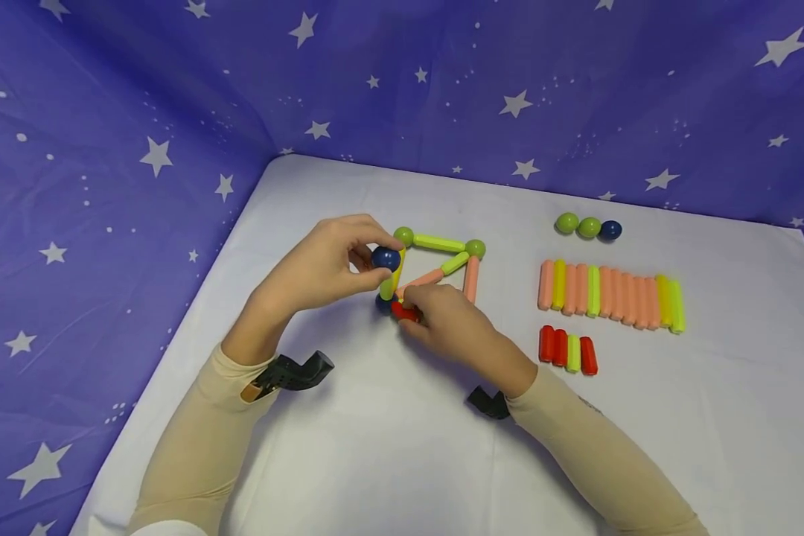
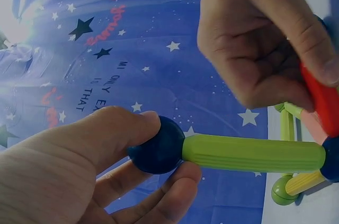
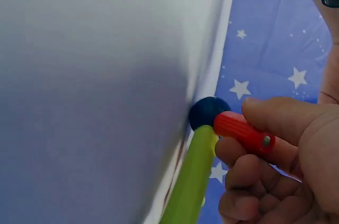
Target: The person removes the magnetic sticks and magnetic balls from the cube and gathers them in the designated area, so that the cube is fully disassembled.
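Observation:
My left hand (image 1: 328,260) pinches a dark blue ball (image 2: 159,145) between thumb and fingers. From that ball a green rod (image 2: 254,152) runs down to a second dark blue ball (image 1: 384,304) at the table. My right hand (image 1: 452,321) pinches a short red rod (image 3: 241,130), one end against the lower ball; a metal tip shows at its other end. Behind the hands lies a frame with green balls (image 1: 475,248), a green rod (image 1: 438,243), a yellow rod (image 1: 398,264) and a pink rod (image 1: 471,278). A short green rod (image 1: 455,263) and another pink rod (image 1: 423,280) cross it diagonally; my right hand hides its near corner.
On the white table (image 1: 388,447), to the right, lies a row of pink, yellow and green rods (image 1: 616,294). Short red and green rods (image 1: 560,348) lie nearer. Two green balls (image 1: 567,222) and a blue ball (image 1: 610,230) sit behind. Starry purple cloth (image 1: 442,97) surrounds the table.

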{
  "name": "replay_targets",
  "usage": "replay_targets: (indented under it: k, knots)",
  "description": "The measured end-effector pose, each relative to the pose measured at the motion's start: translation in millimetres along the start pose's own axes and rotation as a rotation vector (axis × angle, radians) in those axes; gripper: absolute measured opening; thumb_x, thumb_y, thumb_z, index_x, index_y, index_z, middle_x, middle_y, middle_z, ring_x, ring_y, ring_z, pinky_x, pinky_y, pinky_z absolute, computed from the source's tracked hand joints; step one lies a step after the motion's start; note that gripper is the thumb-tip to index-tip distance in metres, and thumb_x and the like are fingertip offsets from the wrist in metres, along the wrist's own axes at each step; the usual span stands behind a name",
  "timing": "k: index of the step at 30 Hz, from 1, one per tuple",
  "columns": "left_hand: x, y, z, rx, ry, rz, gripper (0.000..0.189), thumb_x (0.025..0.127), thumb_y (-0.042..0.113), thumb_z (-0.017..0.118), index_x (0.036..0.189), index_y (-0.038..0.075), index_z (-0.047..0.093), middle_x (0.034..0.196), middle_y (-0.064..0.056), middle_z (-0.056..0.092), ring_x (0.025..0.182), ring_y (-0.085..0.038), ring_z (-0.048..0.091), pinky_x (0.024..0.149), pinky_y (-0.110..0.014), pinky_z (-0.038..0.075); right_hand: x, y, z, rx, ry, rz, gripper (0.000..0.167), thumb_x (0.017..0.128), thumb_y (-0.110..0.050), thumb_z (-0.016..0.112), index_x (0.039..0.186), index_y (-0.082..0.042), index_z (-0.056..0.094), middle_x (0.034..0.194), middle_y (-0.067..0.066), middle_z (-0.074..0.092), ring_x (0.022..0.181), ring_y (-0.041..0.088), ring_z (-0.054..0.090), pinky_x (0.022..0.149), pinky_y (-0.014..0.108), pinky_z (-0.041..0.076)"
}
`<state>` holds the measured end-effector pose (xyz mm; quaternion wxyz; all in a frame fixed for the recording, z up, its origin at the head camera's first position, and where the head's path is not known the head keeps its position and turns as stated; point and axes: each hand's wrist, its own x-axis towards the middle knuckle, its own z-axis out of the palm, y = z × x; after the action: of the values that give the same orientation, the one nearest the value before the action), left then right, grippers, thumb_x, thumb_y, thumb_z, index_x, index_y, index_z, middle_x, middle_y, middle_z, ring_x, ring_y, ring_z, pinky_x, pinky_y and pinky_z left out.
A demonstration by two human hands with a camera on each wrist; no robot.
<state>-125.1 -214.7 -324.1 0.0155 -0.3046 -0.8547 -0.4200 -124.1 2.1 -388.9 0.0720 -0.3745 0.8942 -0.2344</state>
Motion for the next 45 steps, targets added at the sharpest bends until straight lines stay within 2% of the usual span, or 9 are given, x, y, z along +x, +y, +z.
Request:
replay_targets:
  k: [6, 16, 21, 26, 31, 35, 40, 42, 45]
  knots:
    - [-2.1, 2.0, -0.3, 0.022, -0.012, -0.013, 0.033, 0.083, 0.002, 0.074, 0.115, 0.007, 0.07, 0.106, 0.001, 0.065, 0.081, -0.011, 0.064, 0.073, -0.028, 0.053, -6.2, 4, 11, 0.041, -0.078, 0.01, 0.011, 0.087, -0.02, 0.073, 0.09, -0.013, 0.065, 0.074, -0.01, 0.061, 0.06, 0.007, 0.052, 0.057, 0.023, 0.045]
    - [2.3, 3.2, 1.0, 0.029, -0.026, -0.003, 0.032, 0.084, 0.005, 0.074, 0.115, 0.008, 0.069, 0.106, 0.002, 0.064, 0.081, -0.01, 0.064, 0.073, -0.027, 0.053, -33.6, 9, 9, -0.037, -0.117, 0.085, 0.015, 0.08, -0.014, 0.074, 0.087, -0.017, 0.061, 0.074, -0.009, 0.055, 0.066, 0.01, 0.051, 0.061, 0.024, 0.045]
    - [3.3, 3.2, 1.4, 0.028, -0.026, -0.006, 0.032, 0.083, 0.004, 0.074, 0.115, 0.008, 0.07, 0.106, 0.002, 0.064, 0.082, -0.011, 0.064, 0.073, -0.028, 0.054, -57.6, 15, 1, 0.01, -0.106, 0.102, 0.016, 0.081, -0.014, 0.073, 0.093, -0.017, 0.063, 0.077, -0.01, 0.056, 0.068, 0.009, 0.052, 0.063, 0.025, 0.047]
    - [3.4, 1.9, 1.4, 0.032, -0.027, -0.02, 0.033, 0.084, 0.004, 0.074, 0.116, 0.008, 0.069, 0.107, 0.002, 0.064, 0.083, -0.01, 0.064, 0.074, -0.027, 0.053, -89.0, 31, -18, 0.077, -0.024, 0.168, 0.026, 0.082, -0.015, 0.072, 0.105, -0.018, 0.061, 0.079, -0.01, 0.059, 0.067, 0.009, 0.054, 0.061, 0.025, 0.05]
    - [2.5, 1.2, 2.3, 0.033, -0.028, -0.025, 0.033, 0.083, 0.003, 0.074, 0.116, 0.007, 0.069, 0.106, 0.002, 0.064, 0.082, -0.01, 0.064, 0.074, -0.027, 0.054, -122.2, 65, -42, 0.076, 0.093, 0.281, 0.035, 0.083, -0.013, 0.069, 0.115, -0.013, 0.057, 0.081, -0.003, 0.062, 0.067, 0.013, 0.056, 0.058, 0.029, 0.05]
    - [2.7, 0.4, 2.3, 0.034, -0.025, -0.02, 0.034, 0.083, 0.002, 0.074, 0.116, 0.007, 0.069, 0.107, 0.001, 0.064, 0.082, -0.011, 0.064, 0.073, -0.028, 0.054, -151.2, 100, -63, 0.061, 0.141, 0.452, 0.035, 0.088, -0.016, 0.067, 0.119, -0.007, 0.055, 0.092, 0.007, 0.064, 0.076, 0.022, 0.06, 0.062, 0.033, 0.051]
    - [3.8, -2.4, 2.0, 0.037, -0.022, -0.011, 0.035, 0.083, 0.002, 0.074, 0.117, 0.007, 0.068, 0.108, 0.0, 0.063, 0.083, -0.012, 0.063, 0.072, -0.03, 0.053, -180.6, 135, -78, 0.033, 0.067, 0.674, 0.043, 0.091, -0.029, 0.066, 0.121, -0.002, 0.051, 0.102, 0.016, 0.062, 0.085, 0.03, 0.058, 0.063, 0.034, 0.05]
    - [4.6, -3.5, 2.2, 0.036, -0.029, -0.006, 0.035, 0.084, 0.003, 0.074, 0.117, 0.007, 0.067, 0.109, 0.0, 0.063, 0.084, -0.012, 0.062, 0.073, -0.03, 0.053, -186.2, 144, -78, 0.047, 0.018, 0.716, 0.045, 0.09, -0.031, 0.067, 0.121, -0.003, 0.051, 0.103, 0.016, 0.061, 0.084, 0.03, 0.057, 0.062, 0.033, 0.049]
    - [4.1, -4.0, 0.7, 0.043, -0.041, -0.01, 0.035, 0.084, 0.005, 0.074, 0.118, 0.009, 0.066, 0.11, 0.002, 0.062, 0.086, -0.011, 0.061, 0.074, -0.03, 0.053, -186.7, 151, -73, 0.087, -0.028, 0.718, 0.043, 0.091, -0.032, 0.067, 0.119, -0.004, 0.052, 0.102, 0.015, 0.059, 0.082, 0.028, 0.055, 0.062, 0.032, 0.048]
